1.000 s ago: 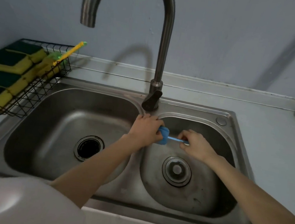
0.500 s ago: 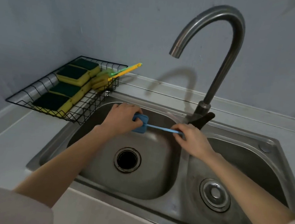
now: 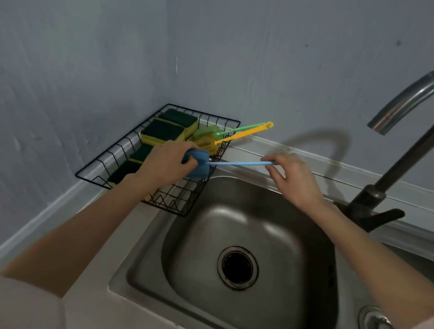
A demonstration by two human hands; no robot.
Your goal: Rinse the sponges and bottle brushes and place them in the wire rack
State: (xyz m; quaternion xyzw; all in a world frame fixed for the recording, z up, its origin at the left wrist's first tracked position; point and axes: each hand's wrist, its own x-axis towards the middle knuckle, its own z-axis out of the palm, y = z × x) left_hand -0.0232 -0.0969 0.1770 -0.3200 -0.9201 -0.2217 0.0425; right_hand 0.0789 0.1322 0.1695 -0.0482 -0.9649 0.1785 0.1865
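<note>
While left hand (image 3: pixel 168 162) clamps blue brush (image 3: pixel 199 163) by sponge head over rack (image 3: pixel 119 149) right edge, right hand (image 3: pixel 294 178) pinches handle tip just right of rack. Sponges (image 3: pixel 165 130), green brush (image 3: pixel 242 130), yellow brush (image 3: pixel 244 136) inside rack; sink (image 3: pixel 143 264) right of rack.

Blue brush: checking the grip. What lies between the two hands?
Only the brush's thin blue handle spans from left hand to right hand, in the head view.

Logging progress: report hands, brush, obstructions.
Left hand grips blue sponge-head bottle brush over black wire rack. Right hand pinches its handle tip. Yellow and green brushes alongside, not blocking.
</note>
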